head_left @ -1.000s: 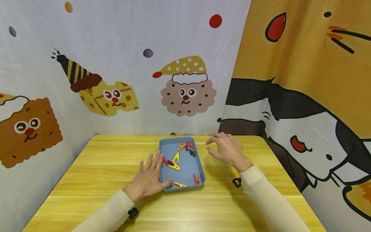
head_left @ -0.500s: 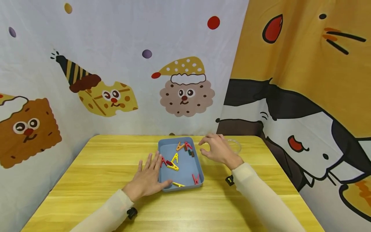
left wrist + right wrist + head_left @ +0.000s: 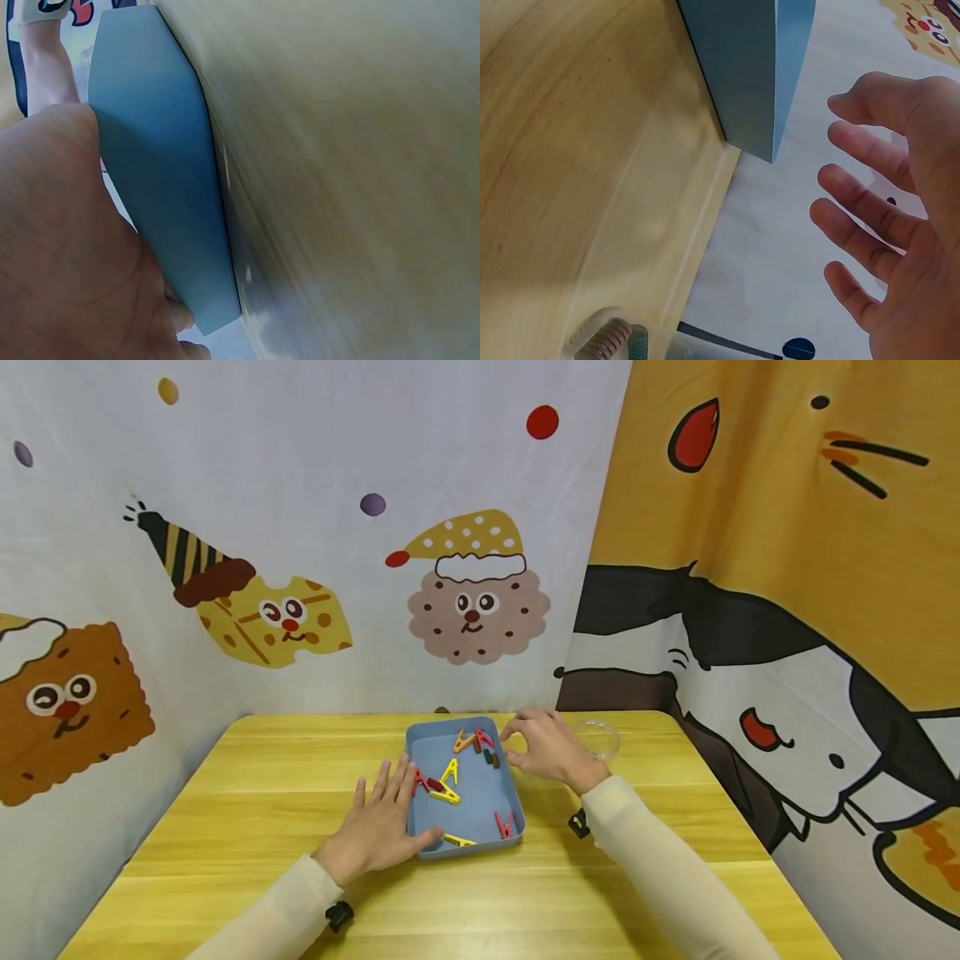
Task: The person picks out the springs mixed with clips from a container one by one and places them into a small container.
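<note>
A blue-grey tray (image 3: pixel 472 818) holds several small clips: an orange clip (image 3: pixel 462 743) and a pink clip at the far end, yellow clips (image 3: pixel 447 796) and a red clip at the left, and another pink clip (image 3: pixel 503 827) near the front right corner. Small brown and green pieces (image 3: pixel 487 757) lie by the right wall, with a dark red piece (image 3: pixel 435 785) at the left. My left hand (image 3: pixel 375 831) rests spread along the tray's left side, thumb at the front corner. My right hand (image 3: pixel 547 747) hovers by the right rim, fingers slightly bent and holding nothing.
A clear round dish (image 3: pixel 617 740) stands right of the tray, behind my right hand. In the right wrist view, ridged brown (image 3: pixel 604 341) and green pieces show in it. A printed cloth (image 3: pixel 300 460) hangs at the wooden table's (image 3: pixel 270 793) far edge.
My right hand has moved left, from near the clear dish to the tray's right rim, uncovering more of the dish. My left hand stays at the tray; the view shifts slightly.
</note>
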### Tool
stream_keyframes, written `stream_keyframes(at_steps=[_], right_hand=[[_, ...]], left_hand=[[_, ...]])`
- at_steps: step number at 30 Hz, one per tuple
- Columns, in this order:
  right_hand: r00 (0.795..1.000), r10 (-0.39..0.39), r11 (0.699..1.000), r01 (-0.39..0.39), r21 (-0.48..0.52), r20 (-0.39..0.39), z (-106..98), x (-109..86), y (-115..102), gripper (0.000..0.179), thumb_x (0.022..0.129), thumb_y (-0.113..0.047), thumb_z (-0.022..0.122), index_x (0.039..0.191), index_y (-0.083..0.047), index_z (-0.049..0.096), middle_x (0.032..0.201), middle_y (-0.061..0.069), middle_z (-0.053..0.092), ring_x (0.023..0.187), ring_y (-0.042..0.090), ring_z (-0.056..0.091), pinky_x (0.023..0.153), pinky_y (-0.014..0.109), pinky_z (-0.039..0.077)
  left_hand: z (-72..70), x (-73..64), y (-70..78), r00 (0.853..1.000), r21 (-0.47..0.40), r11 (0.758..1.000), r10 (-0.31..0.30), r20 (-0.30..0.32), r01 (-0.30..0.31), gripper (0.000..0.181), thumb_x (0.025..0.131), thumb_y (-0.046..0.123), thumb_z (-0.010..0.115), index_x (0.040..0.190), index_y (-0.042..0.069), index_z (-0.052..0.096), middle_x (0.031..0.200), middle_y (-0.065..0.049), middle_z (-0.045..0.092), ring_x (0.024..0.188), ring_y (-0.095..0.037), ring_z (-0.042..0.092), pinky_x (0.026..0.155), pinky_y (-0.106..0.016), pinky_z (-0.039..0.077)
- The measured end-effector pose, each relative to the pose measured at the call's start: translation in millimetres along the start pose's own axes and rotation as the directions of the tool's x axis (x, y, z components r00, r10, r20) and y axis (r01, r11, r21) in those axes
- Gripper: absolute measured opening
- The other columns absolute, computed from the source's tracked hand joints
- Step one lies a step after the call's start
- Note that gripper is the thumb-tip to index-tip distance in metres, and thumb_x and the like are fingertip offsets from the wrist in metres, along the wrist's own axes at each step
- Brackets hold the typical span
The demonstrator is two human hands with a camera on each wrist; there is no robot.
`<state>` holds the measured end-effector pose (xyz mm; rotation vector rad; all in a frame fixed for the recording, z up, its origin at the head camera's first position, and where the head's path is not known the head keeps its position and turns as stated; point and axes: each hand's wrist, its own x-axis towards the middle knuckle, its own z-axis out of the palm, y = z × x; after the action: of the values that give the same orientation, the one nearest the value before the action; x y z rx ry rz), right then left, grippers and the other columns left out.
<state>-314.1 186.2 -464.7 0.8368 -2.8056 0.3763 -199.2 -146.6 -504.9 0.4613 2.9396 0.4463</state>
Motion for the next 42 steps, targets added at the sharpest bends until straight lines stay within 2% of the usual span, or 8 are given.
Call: stream_keyframes(at_steps=[5,10,22,32,42], right_hand=[[1.0,0.002,1.0,-0.001,-0.019,0.032,2.2,3.6,-5.0,0.025,0.103,-0.031,0.09,0.126,-0.021,0.09,0.136,0.002,0.08,0.133,0.031,0.073,0.122,0.068,0.052],[0.998,-0.001,0.999,0.003,-0.033,0.055,4.4,9.6,-10.6,0.026,0.102,-0.034,0.091,0.125,-0.021,0.09,0.134,0.002,0.08,0.128,0.029,0.074,0.118,0.066,0.054],[0.988,0.052,0.998,-0.047,-0.041,0.145,12.4,23.6,-16.8,0.026,0.103,-0.036,0.091,0.124,-0.022,0.089,0.141,0.003,0.076,0.134,0.03,0.071,0.123,0.069,0.049],[0.977,0.107,0.993,-0.098,-0.06,0.183,13.7,32.0,-24.0,0.025,0.101,-0.035,0.093,0.12,-0.02,0.089,0.134,0.005,0.076,0.122,0.03,0.074,0.113,0.064,0.053],[0.965,0.184,0.982,-0.171,-0.083,0.189,15.2,36.1,-37.1,0.025,0.098,-0.031,0.094,0.118,-0.017,0.089,0.127,0.006,0.074,0.116,0.028,0.071,0.109,0.063,0.054]], left_hand=[[-0.3,-1.6,0.4,1.0,-0.009,1.0,-0.004,0.001,0.004,0.122,0.107,0.079,0.066,0.188,0.004,0.013,0.198,-0.017,0.003,0.184,-0.05,0.005,0.141,-0.086,0.009],[-1.3,-0.3,0.1,1.0,-0.002,1.0,-0.004,0.002,0.004,0.123,0.107,0.081,0.064,0.188,0.004,0.012,0.198,-0.017,0.003,0.184,-0.05,0.005,0.141,-0.086,0.01],[-1.0,0.3,-0.2,1.0,-0.008,1.0,-0.003,0.007,0.003,0.124,0.107,0.082,0.063,0.188,0.004,0.012,0.198,-0.017,0.002,0.184,-0.051,0.007,0.14,-0.086,0.011],[-0.5,0.3,-0.6,1.0,-0.015,1.0,-0.01,0.004,0.01,0.123,0.106,0.081,0.065,0.188,0.006,0.012,0.199,-0.016,0.001,0.184,-0.05,0.005,0.14,-0.087,0.009],[-2.9,-0.5,0.7,1.0,-0.012,1.0,0.0,0.002,0.0,0.123,0.107,0.08,0.064,0.188,0.005,0.01,0.198,-0.017,0.002,0.184,-0.05,0.006,0.141,-0.085,0.011]])
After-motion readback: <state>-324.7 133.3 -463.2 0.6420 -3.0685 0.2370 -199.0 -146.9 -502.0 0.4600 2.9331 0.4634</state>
